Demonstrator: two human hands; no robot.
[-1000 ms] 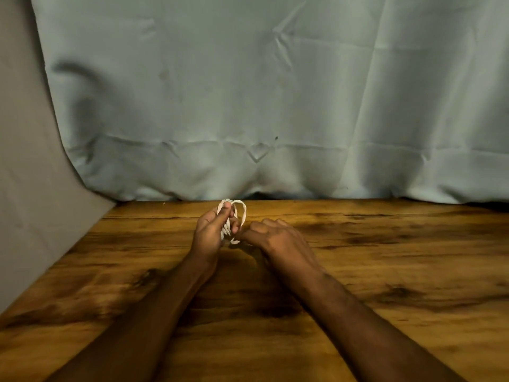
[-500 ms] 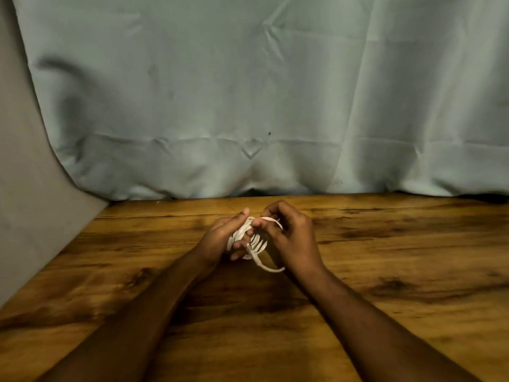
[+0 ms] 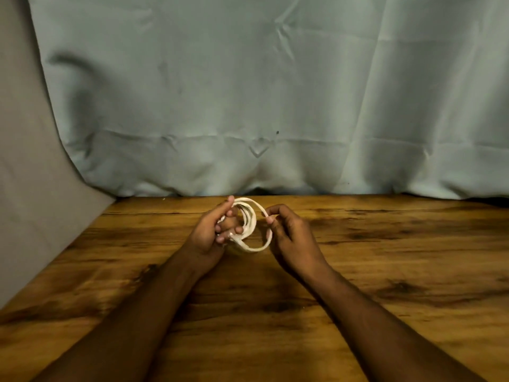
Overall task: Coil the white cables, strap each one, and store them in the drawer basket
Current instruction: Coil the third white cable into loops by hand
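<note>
- White cable (image 3: 249, 219) — coiled in loops, held between both hands above the wooden table (image 3: 385, 257)
- Left hand (image 3: 212, 232) — fingers curled round the coil
- Right hand (image 3: 289, 232) — fingertips pinching the outer loop

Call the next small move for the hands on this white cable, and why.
Probably bring the right hand back toward the left hand and lay its loose loop onto the coil. The left grip already holds several turns of the white cable, while one wide loop still hangs out to the right fingers. No strap or drawer basket is in view.
</note>
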